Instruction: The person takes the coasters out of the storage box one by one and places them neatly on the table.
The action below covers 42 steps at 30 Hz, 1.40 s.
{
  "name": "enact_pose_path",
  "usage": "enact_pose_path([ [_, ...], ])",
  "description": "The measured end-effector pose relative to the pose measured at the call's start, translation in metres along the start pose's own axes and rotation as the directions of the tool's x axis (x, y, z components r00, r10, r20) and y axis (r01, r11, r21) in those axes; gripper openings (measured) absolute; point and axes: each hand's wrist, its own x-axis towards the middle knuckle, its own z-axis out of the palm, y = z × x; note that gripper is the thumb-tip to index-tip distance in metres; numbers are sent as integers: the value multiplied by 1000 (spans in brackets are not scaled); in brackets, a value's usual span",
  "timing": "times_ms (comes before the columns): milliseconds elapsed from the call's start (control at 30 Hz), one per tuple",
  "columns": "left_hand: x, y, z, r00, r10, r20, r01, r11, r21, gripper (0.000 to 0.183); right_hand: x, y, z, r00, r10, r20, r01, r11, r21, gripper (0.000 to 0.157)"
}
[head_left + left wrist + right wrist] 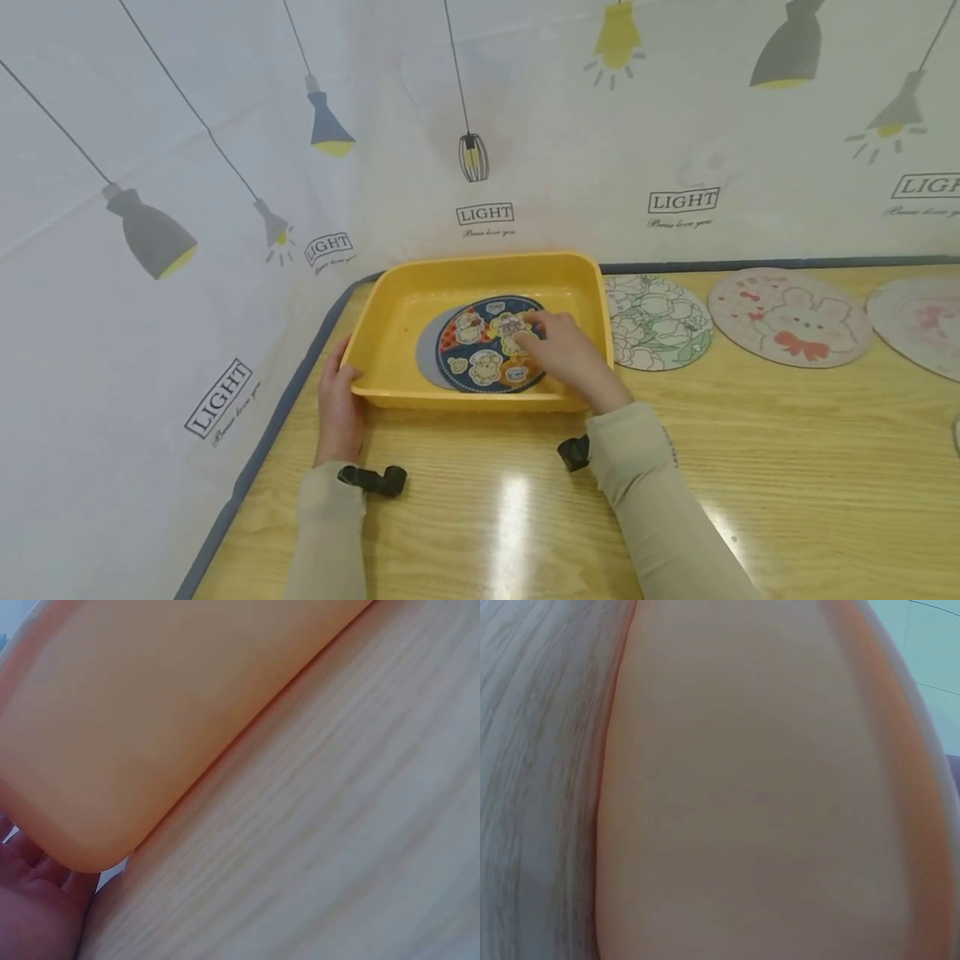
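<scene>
Yellow plastic tray (480, 402), one, at the far left of the wooden table (442, 533); my left hand (341, 410) is clamped on its near left corner. Contents, two: one navy cartoon mat (491, 345), overlapping one plain grey disc (429, 354) to its left. My right hand (567, 353) rests on the navy mat's right side, thumb and forefinger apart. Right of the tray, row of three: one floral mat (660, 325), one rabbit mat (791, 318), one pink-centred mat (926, 323).
</scene>
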Motion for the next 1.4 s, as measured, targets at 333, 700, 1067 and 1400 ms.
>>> enact_pose_path([
  [333, 0, 0, 0, 1000, -2, -10, 2, 1000, -1, 58, 1, -1, -1, 996, 68, 60, -74, 992, 101, 60],
  [700, 0, -1, -1, 1000, 9, 15, -9, 1000, -1, 57, -1, 2, 6, 997, 38, 72, -25, 985, -170, 59],
  [1067, -2, 2, -1, 999, 13, 37, -13, 1000, -3, 56, 2, 0, 0, 998, 51, 25, -54, 991, 125, 59],
  [1400, -2, 1, -2, 999, 6, 32, -6, 1000, -14, 56, 1, 1, 4, 995, -2, 98, 5, 1000, -29, 45],
])
